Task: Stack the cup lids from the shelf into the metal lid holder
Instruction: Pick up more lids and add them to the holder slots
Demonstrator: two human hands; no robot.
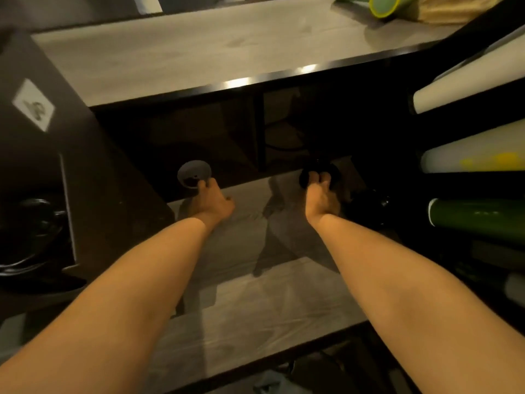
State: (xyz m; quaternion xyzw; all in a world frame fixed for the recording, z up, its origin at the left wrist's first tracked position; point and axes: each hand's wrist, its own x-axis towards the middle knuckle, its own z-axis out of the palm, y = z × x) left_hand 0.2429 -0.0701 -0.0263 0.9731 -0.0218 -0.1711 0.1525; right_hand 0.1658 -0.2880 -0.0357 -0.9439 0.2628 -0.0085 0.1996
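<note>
Both my arms reach into the lower shelf (241, 294), a grey board under the counter. My left hand (211, 201) pinches a round grey cup lid (193, 173) by its near edge and holds it tilted above the shelf. My right hand (319, 194) grips a dark cup lid (319, 169) deep in the shadow; its shape is hard to make out. More dark lids (369, 203) seem to lie just right of that hand. No metal lid holder can be made out in this view.
A grey counter top (199, 52) runs above the shelf. Stacks of white and green cups (477, 155) lie sideways at the right. A dark panel with a white label (34, 105) stands at the left, a black bag (34, 237) below it.
</note>
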